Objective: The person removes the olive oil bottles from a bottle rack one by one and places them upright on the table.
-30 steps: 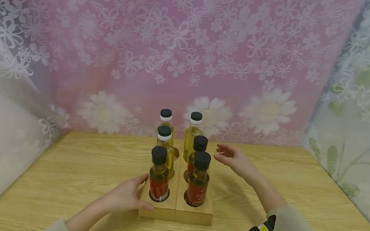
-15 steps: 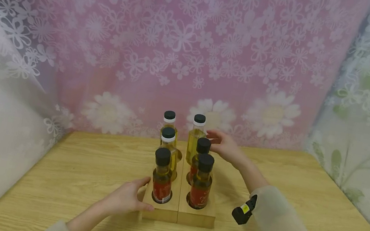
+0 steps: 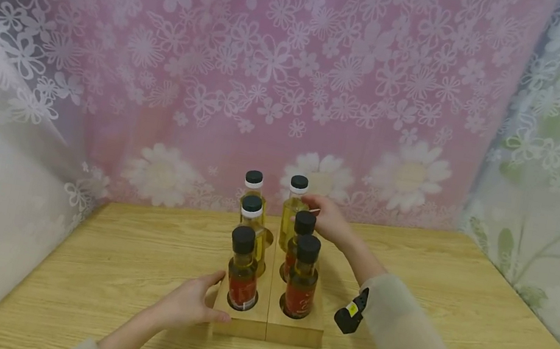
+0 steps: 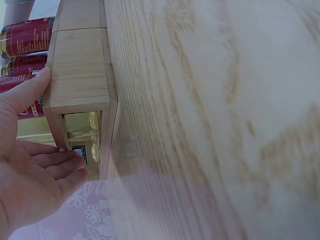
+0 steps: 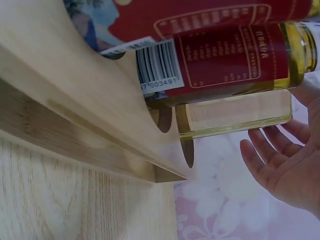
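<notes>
While L hand (image 3: 187,306), relaxed, touches the left rack (image 3: 239,327), R hand (image 3: 330,219) is at far-right bottle (image 3: 289,225), fingers loose, contact unclear; best grip it squarely w/o bumping mid-right bottle (image 3: 303,225).

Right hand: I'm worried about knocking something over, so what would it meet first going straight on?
Most likely the back-right yellow-oil bottle; the right hand has its fingertips right beside it, though whether they touch is unclear.
</notes>
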The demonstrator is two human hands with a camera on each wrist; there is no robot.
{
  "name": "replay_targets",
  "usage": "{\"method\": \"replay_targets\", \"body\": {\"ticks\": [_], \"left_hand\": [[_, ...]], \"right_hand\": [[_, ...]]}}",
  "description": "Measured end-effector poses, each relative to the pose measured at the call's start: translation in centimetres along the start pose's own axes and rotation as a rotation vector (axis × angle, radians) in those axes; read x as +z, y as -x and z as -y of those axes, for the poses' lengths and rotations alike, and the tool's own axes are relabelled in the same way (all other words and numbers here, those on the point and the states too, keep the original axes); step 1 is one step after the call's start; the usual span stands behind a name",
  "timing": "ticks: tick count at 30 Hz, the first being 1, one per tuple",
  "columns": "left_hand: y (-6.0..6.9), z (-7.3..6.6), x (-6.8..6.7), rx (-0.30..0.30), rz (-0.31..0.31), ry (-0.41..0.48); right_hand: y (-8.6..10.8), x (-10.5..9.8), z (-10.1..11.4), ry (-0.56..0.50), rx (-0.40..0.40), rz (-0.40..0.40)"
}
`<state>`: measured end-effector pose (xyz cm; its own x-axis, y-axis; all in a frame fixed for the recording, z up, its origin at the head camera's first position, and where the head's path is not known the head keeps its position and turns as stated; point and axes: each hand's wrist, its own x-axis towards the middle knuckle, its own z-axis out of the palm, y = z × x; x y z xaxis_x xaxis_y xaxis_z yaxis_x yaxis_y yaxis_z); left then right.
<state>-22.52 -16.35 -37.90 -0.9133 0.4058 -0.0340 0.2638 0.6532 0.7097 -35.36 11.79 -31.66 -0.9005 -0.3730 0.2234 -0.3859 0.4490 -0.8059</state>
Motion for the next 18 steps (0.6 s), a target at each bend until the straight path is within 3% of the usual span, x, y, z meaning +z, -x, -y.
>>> {"method": "replay_targets", "body": {"ticks": [9,18], "left_hand": [[0.1,0.0,0.1,0.001,0.002,0.010],[0.0,0.1,0.1,-0.003,-0.003,0.007]], "right_hand": [[0.1,0.8,-0.3,-0.051,0.065,-0.052],[0.1,1.4,-0.7,-0.014,0.024,-0.167]]}}
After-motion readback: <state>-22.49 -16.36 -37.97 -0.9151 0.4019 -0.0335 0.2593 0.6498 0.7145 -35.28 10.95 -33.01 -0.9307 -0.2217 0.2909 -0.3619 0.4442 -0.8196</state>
